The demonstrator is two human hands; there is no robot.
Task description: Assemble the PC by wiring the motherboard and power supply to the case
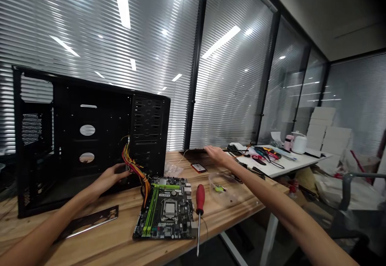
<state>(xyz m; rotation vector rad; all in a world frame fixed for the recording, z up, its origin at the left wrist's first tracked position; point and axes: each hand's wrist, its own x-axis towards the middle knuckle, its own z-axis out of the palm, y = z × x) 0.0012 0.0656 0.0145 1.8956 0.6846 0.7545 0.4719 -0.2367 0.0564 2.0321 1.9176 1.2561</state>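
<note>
A black computer case (111,125) stands at the left with its open side facing me. My left hand (113,177) reaches into its lower part, thumb and fingers curled around something dark. The fingertips meet a bundle of yellow, red and orange power cables (137,167). My right hand (214,153) grips the edge of a thin black panel (196,151) lying at the back of the table; part of the panel is hidden. In front lies a motherboard (170,209) with green memory slots. A red-handled screwdriver (200,201) rests beside it, its tip past the table edge.
A clear plastic tub (224,189) holds small green items. Behind it lie a small drive (199,168) and a clear bag (173,170). A dark metal strip (93,221) lies at the left front. Tools and cables cover a white table (280,169) at right, near a chair (350,189).
</note>
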